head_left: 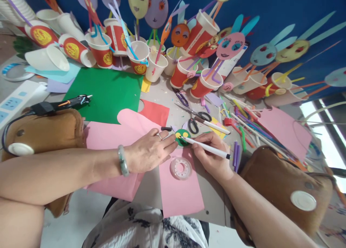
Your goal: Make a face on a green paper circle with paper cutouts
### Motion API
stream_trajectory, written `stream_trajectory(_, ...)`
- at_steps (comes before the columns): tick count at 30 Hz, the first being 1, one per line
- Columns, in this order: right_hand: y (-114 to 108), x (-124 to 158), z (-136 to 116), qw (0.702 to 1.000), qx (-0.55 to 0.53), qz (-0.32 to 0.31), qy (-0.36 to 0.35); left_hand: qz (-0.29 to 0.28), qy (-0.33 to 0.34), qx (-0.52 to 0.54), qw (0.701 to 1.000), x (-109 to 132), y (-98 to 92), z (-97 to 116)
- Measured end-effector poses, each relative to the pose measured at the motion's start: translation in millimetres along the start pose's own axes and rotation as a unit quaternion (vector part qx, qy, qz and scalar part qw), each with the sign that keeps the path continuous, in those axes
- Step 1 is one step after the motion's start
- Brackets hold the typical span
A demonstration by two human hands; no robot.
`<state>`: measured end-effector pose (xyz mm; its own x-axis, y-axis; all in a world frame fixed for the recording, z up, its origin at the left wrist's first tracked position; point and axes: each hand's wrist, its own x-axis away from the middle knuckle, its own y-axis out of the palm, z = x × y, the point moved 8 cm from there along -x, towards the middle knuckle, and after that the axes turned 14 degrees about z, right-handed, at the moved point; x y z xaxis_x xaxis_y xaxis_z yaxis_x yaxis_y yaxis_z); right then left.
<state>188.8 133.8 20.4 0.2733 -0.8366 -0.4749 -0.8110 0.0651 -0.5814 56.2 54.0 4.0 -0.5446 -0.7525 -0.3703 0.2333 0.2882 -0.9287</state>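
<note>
A small green paper face [183,142] with yellow eyes and two pale purple ears lies on the table at the centre. My left hand [151,150] rests flat beside it, fingers stretched out, with fingertips at its left edge. In my right hand [212,156] is a white marker [211,149], its tip on or just above the face near the eyes. A black marker cap [166,128] lies just beyond my left fingers. Below the face, a roll of clear tape [181,168] sits on a strip of pink paper [182,199].
Scissors [193,125] and another white marker [212,125] lie beyond the face. Paper cups with paper faces [207,83] line the back. Green card [105,93] is at left, coloured pipe cleaners [243,123] at right. Brown padded objects [281,183] flank both forearms.
</note>
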Motion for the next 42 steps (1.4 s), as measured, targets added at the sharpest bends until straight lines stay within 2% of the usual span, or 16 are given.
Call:
stream_trajectory(6,1.7,2.0,2.0,1.0,0.018,-0.002,0.005,0.007,0.006,-0.005,1.0,-0.3,-1.4,0.5)
stream_trajectory(15,4.8,5.2,1.2,0.999,-0.003,-0.026,-0.028,0.003,0.0,0.004,1.0,0.4,0.1,-0.7)
stream_trajectory(25,9.0,8.2,3.7,0.998,-0.043,-0.049,-0.006,0.0,0.002,0.005,1.0,-0.3,-0.4,-0.2)
stream_trajectory(42,10.0,8.6,3.8,0.998,-0.037,-0.056,0.003,0.005,-0.003,0.01,1.0,-0.2,-0.4,-0.4)
